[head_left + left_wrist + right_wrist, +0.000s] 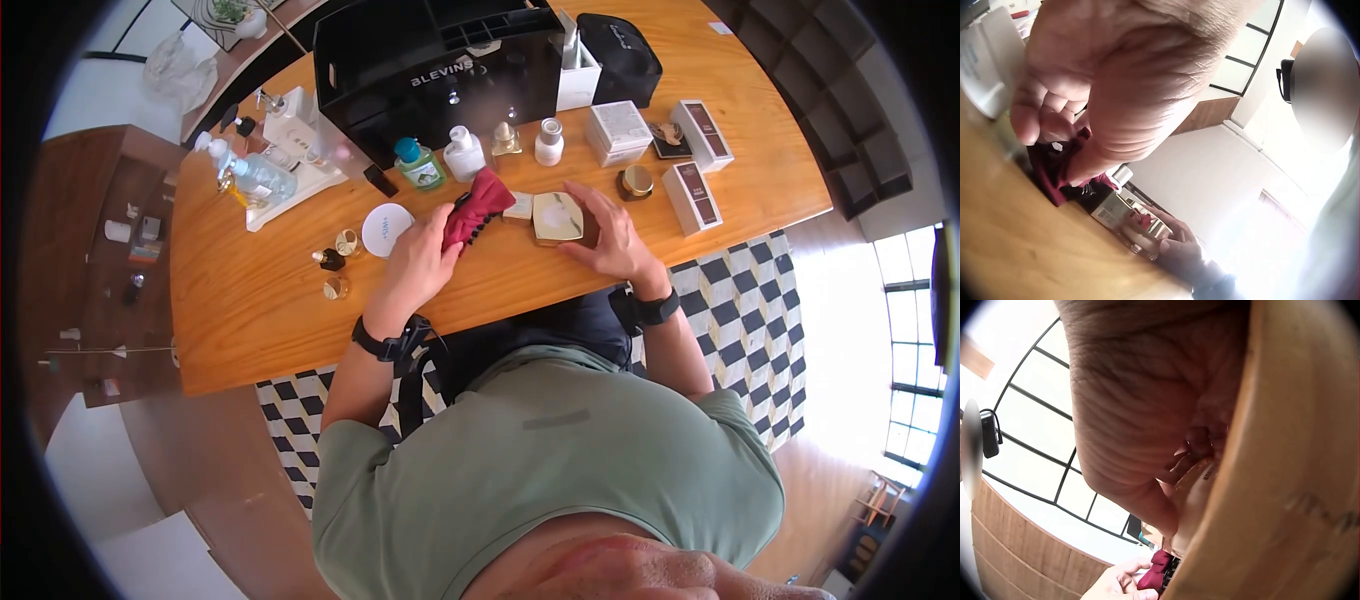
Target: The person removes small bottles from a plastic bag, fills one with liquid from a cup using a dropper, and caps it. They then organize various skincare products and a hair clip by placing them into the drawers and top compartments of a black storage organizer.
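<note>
Pinching a dark red bow in the left hand, with thumb and curled fingers nearly closed around the cloth. Looks soft and a bit shiny, folded and puckered, with a row of stiff black teeth along the edge facing the right hand. Sitting between the two hands, low over the smooth, grainy wooden table; can't tell if actually touching the wood.

Gripping a gold case with the right hand, thumb and bent fingers spread about as wide as the case itself. Squarish with rounded corners, paler on top and mirror-glossy down the sides. Tucked in between bow and case, also got a little pale box.

Left of the left hand, can spot a flat white disc just beside the wrist, then a small dark dropper bottle farther out. Beyond the hands, see a green bottle in clear-looking plastic, a white bottle and, farther back, a big glossy black box. Past the right hand's fingertips, notice a round gold jar, then a slim upright-looking carton farther right.
</note>
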Motion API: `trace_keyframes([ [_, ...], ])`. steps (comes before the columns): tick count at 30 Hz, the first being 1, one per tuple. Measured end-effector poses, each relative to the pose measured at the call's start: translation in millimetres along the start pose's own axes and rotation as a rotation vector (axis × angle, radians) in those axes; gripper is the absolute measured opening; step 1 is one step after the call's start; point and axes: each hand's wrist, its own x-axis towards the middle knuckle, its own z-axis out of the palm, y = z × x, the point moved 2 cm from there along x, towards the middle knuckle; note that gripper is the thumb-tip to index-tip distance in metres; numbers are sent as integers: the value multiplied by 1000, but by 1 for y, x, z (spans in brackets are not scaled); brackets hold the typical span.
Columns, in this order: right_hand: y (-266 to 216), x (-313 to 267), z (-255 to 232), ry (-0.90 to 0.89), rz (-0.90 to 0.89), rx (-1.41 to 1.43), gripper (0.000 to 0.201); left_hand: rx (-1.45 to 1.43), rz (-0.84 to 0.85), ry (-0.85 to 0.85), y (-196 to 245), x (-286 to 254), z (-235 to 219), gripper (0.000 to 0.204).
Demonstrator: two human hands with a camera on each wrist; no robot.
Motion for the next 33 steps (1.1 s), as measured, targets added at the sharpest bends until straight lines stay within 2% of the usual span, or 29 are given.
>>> trace_keyframes([
  [2,-1,1,-2,2,-20,-5,78,8,78,95,-3,3,-3,55],
  [7,-3,4,-8,-86,95,-24,83,25,103,132,-1,4,-18,51],
  [9,-3,3,-7,-122,154,-6,83,-59,6,73,1,4,-36,45],
  [10,-1,3,-6,-100,104,-8,84,-166,35,129,-2,5,-45,38],
  [11,-1,3,-5,-78,51,-9,84,-310,-67,129,-3,2,-56,34],
  [15,-2,6,-6,-80,69,6,84,-714,-33,381,-37,5,-97,16],
  [17,-2,6,-6,-87,61,0,85,-1061,118,432,-68,9,-107,8],
  [18,-2,7,-7,-81,63,-7,85,-1221,126,426,-74,12,-110,6],
  [19,-2,6,-7,-98,93,14,85,-1226,132,418,-78,16,-110,6],
  [21,2,5,-6,-105,129,27,85,-1448,109,332,-83,22,-104,13],
  [23,4,4,-4,-63,18,-19,85,-1462,86,297,-83,24,-96,18],
  [25,5,4,-4,-61,23,-25,87,-1519,146,243,-84,24,-89,17],
  [28,-1,5,-8,-86,23,-27,90,-1557,148,228,-88,19,-85,17],
  [31,-7,8,-2,-110,30,-40,92,-1586,146,272,-99,13,-77,12],
  [33,-7,9,1,-127,31,-51,93,-1504,160,288,-101,14,-70,7],
])
